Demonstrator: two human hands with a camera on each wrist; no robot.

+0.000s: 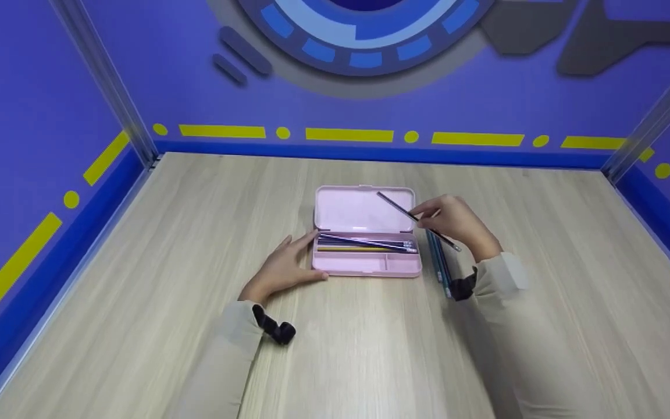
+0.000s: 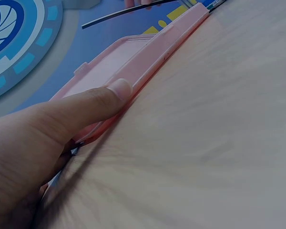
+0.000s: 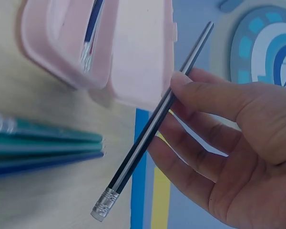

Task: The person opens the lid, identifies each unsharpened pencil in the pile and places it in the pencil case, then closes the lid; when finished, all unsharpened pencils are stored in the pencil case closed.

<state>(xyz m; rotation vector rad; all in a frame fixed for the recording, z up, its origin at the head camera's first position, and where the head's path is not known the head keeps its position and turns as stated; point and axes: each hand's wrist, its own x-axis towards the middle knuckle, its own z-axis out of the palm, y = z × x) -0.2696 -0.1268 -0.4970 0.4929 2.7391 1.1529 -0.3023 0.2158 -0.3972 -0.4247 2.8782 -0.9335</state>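
A pink pencil case (image 1: 349, 266) lies on the table with its lid (image 1: 346, 206) raised at the back. Several pencils (image 1: 364, 242), dark ones and a yellow one, lie in its rear compartment. My left hand (image 1: 280, 270) holds the case's left end, thumb along the front wall (image 2: 152, 52) and fingers toward the hinge side; the left wrist view hides most of those fingers. Above the case's right side, my right hand (image 1: 454, 220) pinches a black-and-silver striped pencil (image 3: 142, 138) between thumb and fingers. The pencil slants, its eraser end low and toward me.
Several teal and blue pencils (image 1: 441, 265) lie on the table just right of the case, below my right hand. The case's front compartments are split by a small divider (image 1: 387, 262). Blue-purple panels (image 1: 154, 99) border the wooden table (image 1: 370, 349).
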